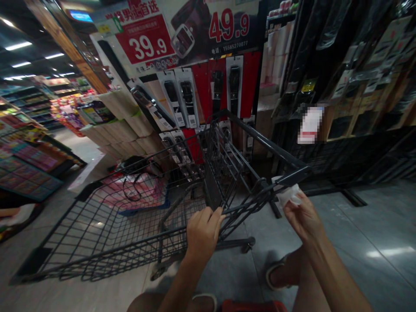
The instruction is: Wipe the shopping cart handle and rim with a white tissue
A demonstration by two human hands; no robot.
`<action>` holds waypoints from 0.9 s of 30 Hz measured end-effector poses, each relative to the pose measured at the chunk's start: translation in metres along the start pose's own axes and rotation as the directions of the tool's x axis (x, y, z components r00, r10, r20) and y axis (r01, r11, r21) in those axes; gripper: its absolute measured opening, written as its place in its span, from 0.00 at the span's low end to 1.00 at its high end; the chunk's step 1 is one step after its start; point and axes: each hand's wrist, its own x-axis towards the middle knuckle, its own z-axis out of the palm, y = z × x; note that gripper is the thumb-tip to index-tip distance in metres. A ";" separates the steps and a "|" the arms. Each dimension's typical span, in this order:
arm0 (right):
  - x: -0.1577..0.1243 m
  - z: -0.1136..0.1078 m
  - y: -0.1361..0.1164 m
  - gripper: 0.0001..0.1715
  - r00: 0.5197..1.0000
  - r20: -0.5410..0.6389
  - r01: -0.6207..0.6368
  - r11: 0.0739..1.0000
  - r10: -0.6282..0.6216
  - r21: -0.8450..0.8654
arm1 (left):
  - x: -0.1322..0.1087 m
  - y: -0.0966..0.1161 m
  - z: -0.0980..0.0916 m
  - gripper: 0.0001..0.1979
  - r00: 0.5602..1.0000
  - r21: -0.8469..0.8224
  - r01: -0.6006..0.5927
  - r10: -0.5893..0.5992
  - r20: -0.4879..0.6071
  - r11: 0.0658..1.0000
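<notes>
A dark wire shopping cart [107, 242] stands side-on in front of me, its basket pointing left. My left hand [204, 229] is closed over the cart's upper side rail, near the handle end. In my right hand [303, 214] is a crumpled white tissue [289, 196], pinched between the fingers. The tissue is at the corner of the cart's handle [276, 151]; whether it presses on the bar I cannot tell.
Behind the cart is a display of packaged belts [234, 86] under a price sign [146, 43]. Stacked paper rolls [120, 125] and pink packages [130, 190] sit to the left. Black racks [351, 130] line the right. My feet and something red [253, 306] are below.
</notes>
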 end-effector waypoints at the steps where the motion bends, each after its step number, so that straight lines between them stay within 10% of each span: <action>1: -0.003 0.001 0.000 0.19 1.000 -0.005 -0.021 1.000 0.021 -0.012 | 0.000 0.000 0.000 0.11 1.000 0.001 -0.002 0.002 -0.001 1.000; 27: -0.024 0.028 0.022 0.19 1.000 0.019 -0.013 0.999 0.014 -0.051 | -0.001 -0.004 0.002 0.12 0.999 0.050 -0.005 0.003 0.037 0.999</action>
